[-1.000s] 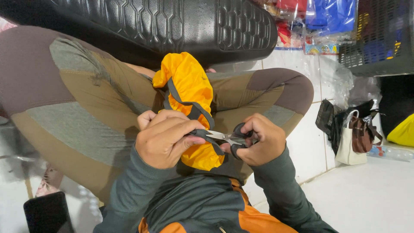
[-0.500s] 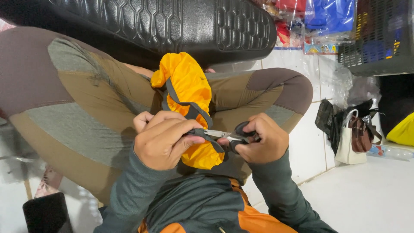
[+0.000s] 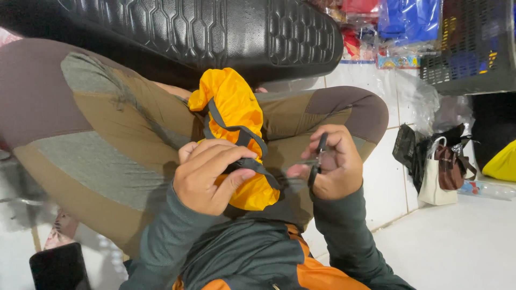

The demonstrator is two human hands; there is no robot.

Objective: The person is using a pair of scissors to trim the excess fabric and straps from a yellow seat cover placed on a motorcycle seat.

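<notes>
Pinching the grey strap (image 3: 244, 140) of the orange fabric bundle (image 3: 236, 115) over my lap, my left hand (image 3: 207, 177) grips tight; my right hand (image 3: 336, 164) is clenched through the black scissors (image 3: 317, 161). I judge the blades, near my left fingertips, could nick them or the fabric if the strap slips.

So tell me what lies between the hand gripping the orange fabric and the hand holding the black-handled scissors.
In the head view, the grey strap and the orange fabric's lower edge.

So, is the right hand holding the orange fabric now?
No, the right hand holds only dark scissors, apart from the orange fabric that the left hand grips.
</notes>
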